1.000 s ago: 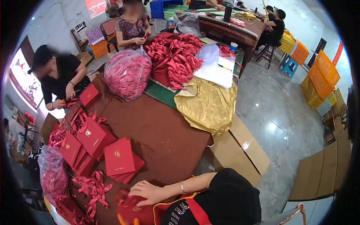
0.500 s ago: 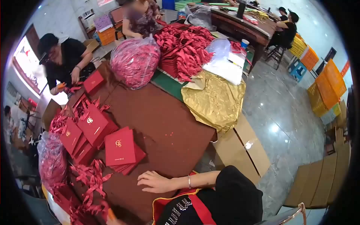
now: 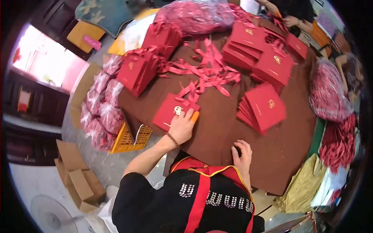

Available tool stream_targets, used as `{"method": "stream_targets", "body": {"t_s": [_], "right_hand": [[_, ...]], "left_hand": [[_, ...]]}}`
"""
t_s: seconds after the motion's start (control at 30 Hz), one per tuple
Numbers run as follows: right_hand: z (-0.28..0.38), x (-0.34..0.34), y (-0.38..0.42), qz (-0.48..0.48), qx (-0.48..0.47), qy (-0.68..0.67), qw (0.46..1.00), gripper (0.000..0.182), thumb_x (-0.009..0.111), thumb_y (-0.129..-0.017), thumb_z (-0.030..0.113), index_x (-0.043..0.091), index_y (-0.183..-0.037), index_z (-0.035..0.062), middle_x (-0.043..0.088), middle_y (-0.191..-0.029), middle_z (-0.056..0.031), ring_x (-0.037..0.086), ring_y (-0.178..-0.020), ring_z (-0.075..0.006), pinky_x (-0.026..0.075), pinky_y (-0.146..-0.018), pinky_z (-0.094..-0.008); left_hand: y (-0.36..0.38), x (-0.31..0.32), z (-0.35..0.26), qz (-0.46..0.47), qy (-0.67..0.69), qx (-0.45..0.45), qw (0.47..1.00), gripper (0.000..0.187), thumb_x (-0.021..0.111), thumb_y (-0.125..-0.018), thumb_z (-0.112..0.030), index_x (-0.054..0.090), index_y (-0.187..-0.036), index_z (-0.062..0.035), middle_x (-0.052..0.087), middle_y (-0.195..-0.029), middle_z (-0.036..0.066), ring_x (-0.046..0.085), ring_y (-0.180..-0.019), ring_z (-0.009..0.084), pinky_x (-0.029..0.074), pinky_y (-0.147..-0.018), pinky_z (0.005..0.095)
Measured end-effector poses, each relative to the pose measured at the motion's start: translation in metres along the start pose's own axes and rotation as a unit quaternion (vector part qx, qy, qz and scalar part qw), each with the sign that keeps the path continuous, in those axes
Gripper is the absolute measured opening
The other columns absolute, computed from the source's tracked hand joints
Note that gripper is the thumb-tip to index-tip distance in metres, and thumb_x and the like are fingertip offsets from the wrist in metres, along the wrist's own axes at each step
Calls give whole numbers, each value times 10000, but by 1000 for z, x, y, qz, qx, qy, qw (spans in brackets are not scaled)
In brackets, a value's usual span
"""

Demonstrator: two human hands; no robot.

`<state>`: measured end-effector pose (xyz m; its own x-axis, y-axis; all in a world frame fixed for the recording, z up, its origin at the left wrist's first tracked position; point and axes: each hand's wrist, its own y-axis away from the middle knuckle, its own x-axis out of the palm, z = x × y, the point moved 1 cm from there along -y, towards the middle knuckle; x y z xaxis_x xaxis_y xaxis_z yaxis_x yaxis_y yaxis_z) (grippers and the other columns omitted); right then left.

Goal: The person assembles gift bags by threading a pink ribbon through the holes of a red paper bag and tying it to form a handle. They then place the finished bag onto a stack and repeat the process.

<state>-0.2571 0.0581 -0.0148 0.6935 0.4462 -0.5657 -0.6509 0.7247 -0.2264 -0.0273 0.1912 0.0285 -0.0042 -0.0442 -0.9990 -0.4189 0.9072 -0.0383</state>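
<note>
My left hand (image 3: pixel 181 126), with an orange cover on one finger, lies on a small red bag (image 3: pixel 165 112) printed with a gold logo. Its fingers are spread over the bag's face. Red ribbon handles (image 3: pixel 211 64) lie tangled just beyond it. My right hand (image 3: pixel 243 155) rests on the brown table (image 3: pixel 217 124) near the front edge, fingers loosely bent and apart, with nothing in them. Ahead of it is a fanned stack of red bags (image 3: pixel 268 105). More upright red bags (image 3: pixel 136 72) stand at the left side of the table.
Two more bag piles (image 3: pixel 274 64) lie at the back right. A co-worker's hands (image 3: pixel 289 19) are beyond them. Plastic-wrapped red bundles (image 3: pixel 194 17) lie at the back. A yellow crate (image 3: pixel 134 136) stands left, a carton (image 3: pixel 79 176) on the floor, gold wrapping (image 3: pixel 305 186) at the right.
The view has swung to the left. My left hand, at the lower edge before, now lies on a red bag. My right hand remains by the table's front edge, its fingers more bent.
</note>
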Motion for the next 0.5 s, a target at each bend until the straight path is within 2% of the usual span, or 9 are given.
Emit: {"method": "stream_targets", "body": {"t_s": [0.2,0.3,0.4,0.43,0.5], "right_hand": [[-3,0,-9,52,-13,-12,998,173,644,-783,60,605,-951,50,600,-1011,-96,554,-973,-251,379,-872,-348],[-10,2,-8,53,-25,-11,998,172,645,-775,40,606,-942,54,611,-983,-91,563,-945,-248,378,-864,-344],[-11,7,-8,42,-53,12,998,179,647,-768,28,603,-938,62,619,-961,-84,570,-917,-242,376,-853,-337],[-12,8,-8,40,-63,15,997,186,652,-760,27,604,-935,71,622,-960,-78,565,-917,-235,374,-844,-331],[-11,9,-9,41,-64,21,997,190,655,-756,29,606,-934,74,622,-963,-75,563,-921,-235,374,-844,-334]], "left_hand": [[5,5,15,-1,47,-31,998,534,564,-663,-61,497,-1192,-44,486,-1202,129,517,-941,308,493,-734,393],[0,-25,42,-101,23,-49,993,524,552,-659,-23,525,-1182,-30,512,-1175,125,524,-958,316,500,-785,386],[-6,-75,61,-167,-30,-60,984,479,589,-631,-76,569,-1100,20,515,-1159,107,516,-915,265,488,-710,347],[-7,-83,62,-185,-98,-54,976,472,585,-625,-82,578,-1087,13,515,-1157,101,520,-887,245,477,-702,345],[-13,-78,64,-193,-101,-50,975,465,582,-628,-86,581,-1083,9,515,-1161,95,520,-874,240,471,-688,337]]}}
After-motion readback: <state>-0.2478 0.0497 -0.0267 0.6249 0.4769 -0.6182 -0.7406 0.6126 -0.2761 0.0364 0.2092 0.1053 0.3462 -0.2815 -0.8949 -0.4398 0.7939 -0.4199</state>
